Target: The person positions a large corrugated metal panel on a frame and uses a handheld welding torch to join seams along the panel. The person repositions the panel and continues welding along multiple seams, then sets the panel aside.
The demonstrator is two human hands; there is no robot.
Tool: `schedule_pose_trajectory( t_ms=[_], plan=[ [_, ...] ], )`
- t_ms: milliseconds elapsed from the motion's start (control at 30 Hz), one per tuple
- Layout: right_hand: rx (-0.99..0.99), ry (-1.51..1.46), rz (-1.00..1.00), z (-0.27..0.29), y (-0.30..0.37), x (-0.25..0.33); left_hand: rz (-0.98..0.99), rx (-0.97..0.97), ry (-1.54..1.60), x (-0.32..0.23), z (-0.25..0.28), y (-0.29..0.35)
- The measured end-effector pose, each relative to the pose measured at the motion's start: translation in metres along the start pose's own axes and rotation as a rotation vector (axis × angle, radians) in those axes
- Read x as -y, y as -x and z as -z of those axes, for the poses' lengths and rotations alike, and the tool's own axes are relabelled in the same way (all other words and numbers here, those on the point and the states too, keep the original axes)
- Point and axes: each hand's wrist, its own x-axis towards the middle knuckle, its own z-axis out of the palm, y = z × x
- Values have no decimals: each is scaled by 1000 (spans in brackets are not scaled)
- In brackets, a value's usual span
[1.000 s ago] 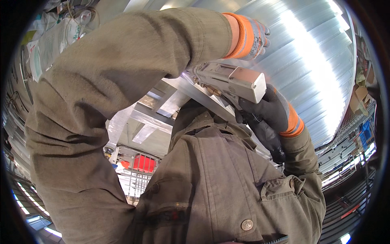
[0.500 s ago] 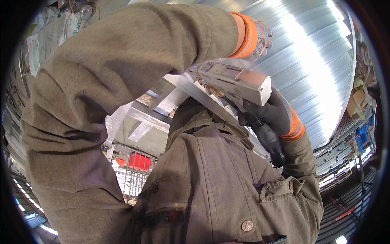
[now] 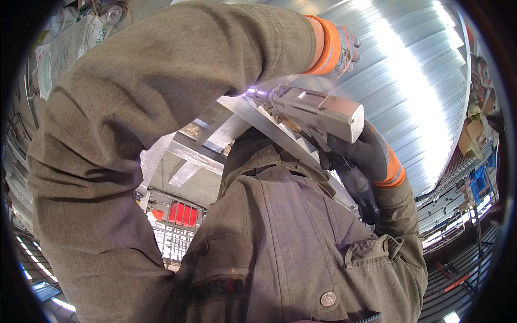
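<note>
The torch (image 3: 328, 110) lies at 2 o'clock of the view, its glowing tip (image 3: 256, 92) at 12, near the frame (image 3: 256, 117). The right hand (image 3: 369, 156) has its fingers clamped on it. The left hand (image 3: 344, 51), at 1 o'clock, shows fingertips apart; whether they grip anything cannot be told. Hazard: the left sleeve (image 3: 188, 70) appears close to the glow; a dropped arm or slipped torch could scorch it. The bin (image 3: 184, 213) at 8, bag (image 3: 75, 48) at 10 and carton (image 3: 471, 137) at 3 hide any contents.
</note>
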Motion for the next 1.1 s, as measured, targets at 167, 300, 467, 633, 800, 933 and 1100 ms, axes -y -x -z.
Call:
schedule_pose_trajectory(
  t_ms=[167, 300, 467, 633, 800, 933, 1100],
  plan=[
    [1, -5, -21, 1, 4, -1, 24, 122, 541, 7, 11, -1],
    [4, -10, -22, 2, 8, -5, -71, 218, -35, -2, 8, 2],
    [-8, -26, -4, 1, 14, -8, -1, 265, -88, -14, 10, 11],
    [5, -49, -16, 1, 20, -7, -136, 288, 186, -5, 13, 19],
    [-6, -127, -37, 0, 27, -9, -269, 221, -560, -7, 19, 4],
    [-20, -145, -52, 1, 30, -14, -353, 14, -1709, -12, 3, -17],
    [-8, -162, -16, 4, 34, -23, -240, 61, -2017, -27, -11, -20]
  ],
)
